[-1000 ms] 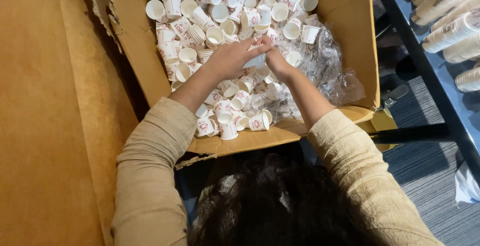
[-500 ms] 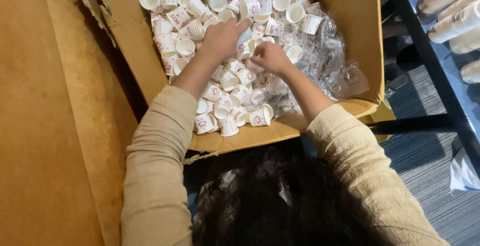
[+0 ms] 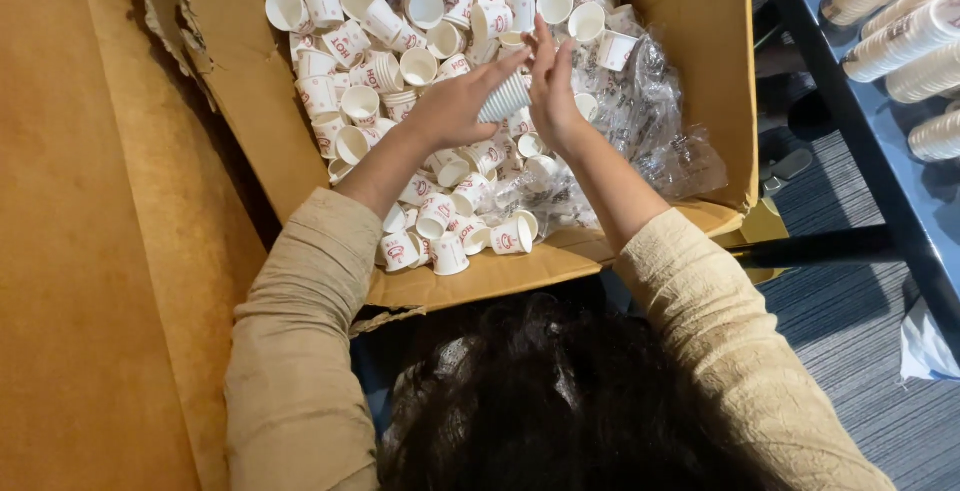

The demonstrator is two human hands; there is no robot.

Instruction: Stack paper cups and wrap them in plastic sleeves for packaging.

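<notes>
— Right, where is the small stack of paper cups [image 3: 503, 99] to be found?

— Just above the centre of the view, at about twelve o'clock from the dark hair [image 3: 560, 401]. It is gripped between both hands over the cardboard box [image 3: 700, 61]. The left hand [image 3: 455, 106] is closed around its lower end, fingers stretched along the side. The right hand [image 3: 553, 91] is pressed against the other end, fingers held straight and pointed towards twelve o'clock, thumb folded against the stack.

— And what is seen beneath the hands?

— A heap of loose white paper cups [image 3: 400, 61] with red print, spread through the box from nine o'clock round to twelve. Most are tipped on their sides; some are turned mouth up. A few are gathered at six o'clock of the hands, near the box's front wall.

— Anything at three o'clock?

— Crumpled clear plastic wrapping [image 3: 650, 121] is lain inside the box, just beside the right hand. Further out, at two o'clock, long sleeves of stacked cups [image 3: 900, 26] are laid on a dark blue table [image 3: 880, 141], well apart from the hands.

— And the arms?

— Both are covered by beige sleeves [image 3: 300, 331]. A brown cardboard flap [image 3: 90, 231] is seen at nine o'clock, grey carpet [image 3: 850, 331] at four.
</notes>
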